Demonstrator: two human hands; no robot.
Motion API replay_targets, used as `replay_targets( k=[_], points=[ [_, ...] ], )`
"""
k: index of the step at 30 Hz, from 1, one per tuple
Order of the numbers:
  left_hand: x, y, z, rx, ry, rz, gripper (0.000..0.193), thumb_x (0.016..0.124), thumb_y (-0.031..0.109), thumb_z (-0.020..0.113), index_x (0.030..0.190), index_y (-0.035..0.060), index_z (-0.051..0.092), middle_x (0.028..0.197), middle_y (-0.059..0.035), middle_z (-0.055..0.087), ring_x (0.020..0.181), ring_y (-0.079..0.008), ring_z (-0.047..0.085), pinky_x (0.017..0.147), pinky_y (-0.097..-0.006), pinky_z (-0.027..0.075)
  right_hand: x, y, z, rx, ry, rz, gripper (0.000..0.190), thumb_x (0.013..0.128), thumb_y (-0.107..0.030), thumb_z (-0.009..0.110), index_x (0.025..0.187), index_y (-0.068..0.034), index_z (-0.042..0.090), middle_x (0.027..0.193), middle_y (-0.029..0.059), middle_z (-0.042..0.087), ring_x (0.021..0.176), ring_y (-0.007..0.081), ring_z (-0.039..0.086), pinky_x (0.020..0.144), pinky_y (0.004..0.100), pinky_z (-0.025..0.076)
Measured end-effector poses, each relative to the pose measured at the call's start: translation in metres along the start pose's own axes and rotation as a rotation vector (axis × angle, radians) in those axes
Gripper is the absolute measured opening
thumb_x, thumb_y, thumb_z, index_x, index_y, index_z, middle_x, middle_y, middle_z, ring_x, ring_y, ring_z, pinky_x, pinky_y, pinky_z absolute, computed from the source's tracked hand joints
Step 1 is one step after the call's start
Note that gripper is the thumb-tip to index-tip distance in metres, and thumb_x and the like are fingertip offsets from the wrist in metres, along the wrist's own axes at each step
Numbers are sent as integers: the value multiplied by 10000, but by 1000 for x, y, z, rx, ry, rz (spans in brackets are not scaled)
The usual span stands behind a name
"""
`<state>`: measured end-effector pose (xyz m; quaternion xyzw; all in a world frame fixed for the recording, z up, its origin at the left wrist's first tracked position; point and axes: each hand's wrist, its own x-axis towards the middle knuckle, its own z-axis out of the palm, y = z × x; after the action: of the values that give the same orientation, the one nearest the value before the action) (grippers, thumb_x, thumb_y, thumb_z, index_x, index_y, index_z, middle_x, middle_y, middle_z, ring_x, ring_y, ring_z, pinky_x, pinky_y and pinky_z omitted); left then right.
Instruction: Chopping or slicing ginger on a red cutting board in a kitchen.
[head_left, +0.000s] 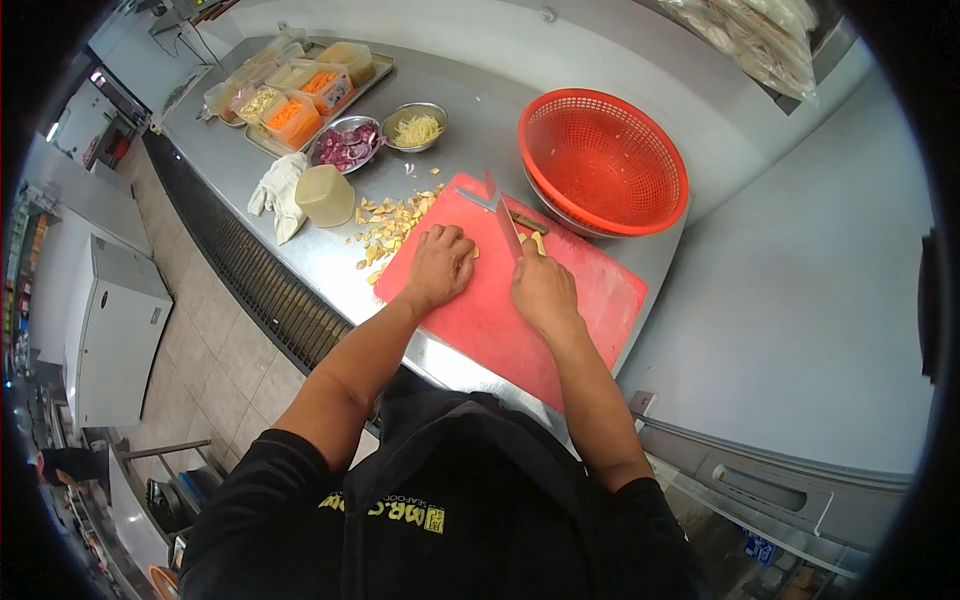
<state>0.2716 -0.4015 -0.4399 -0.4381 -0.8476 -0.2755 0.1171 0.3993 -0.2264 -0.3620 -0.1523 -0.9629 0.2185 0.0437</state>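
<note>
On the red cutting board (495, 315), my left hand (444, 262) rests palm down with its fingers curled around a piece of ginger (475, 253); most of that piece is hidden. My right hand (546, 291) grips a cleaver (507, 221), its blade held edge-on to my view, pointing away from me. Beyond the cleaver, a knife with a brown handle (529, 222) lies across the board's far part. Some peeled ginger pieces (537, 241) sit just past my right knuckles. Ginger peelings and scraps (390, 229) are scattered along the board's left edge.
A red plastic colander (604, 161) sits in a metal bowl at the board's far right. To the left are an upturned plastic tub (325, 196), a white cloth (279, 196), bowls of cut red onion (346, 146) and ginger shreds (417, 131), and a tray of vegetable containers (292, 120).
</note>
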Motion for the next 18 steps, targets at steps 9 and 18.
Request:
replay_targets(
  k=[9,18],
  points=[
    [1,-2,1,-3,-3,10,213,889,150,674,1081,87,741,1132,-112,642,1115,-325,576,974,-459,457,-46,-15,10,-12,-155,-48,215,981,-128,567,1141,16,554,878,247,741,813,432,752,754,545,595],
    [0,-3,2,59,-14,22,197,894,165,674,1066,96,740,1124,-112,639,1104,-330,574,965,-467,455,-68,-17,-21,-23,-232,-40,189,993,-122,542,1127,11,538,853,244,733,814,448,740,764,569,577]
  ],
)
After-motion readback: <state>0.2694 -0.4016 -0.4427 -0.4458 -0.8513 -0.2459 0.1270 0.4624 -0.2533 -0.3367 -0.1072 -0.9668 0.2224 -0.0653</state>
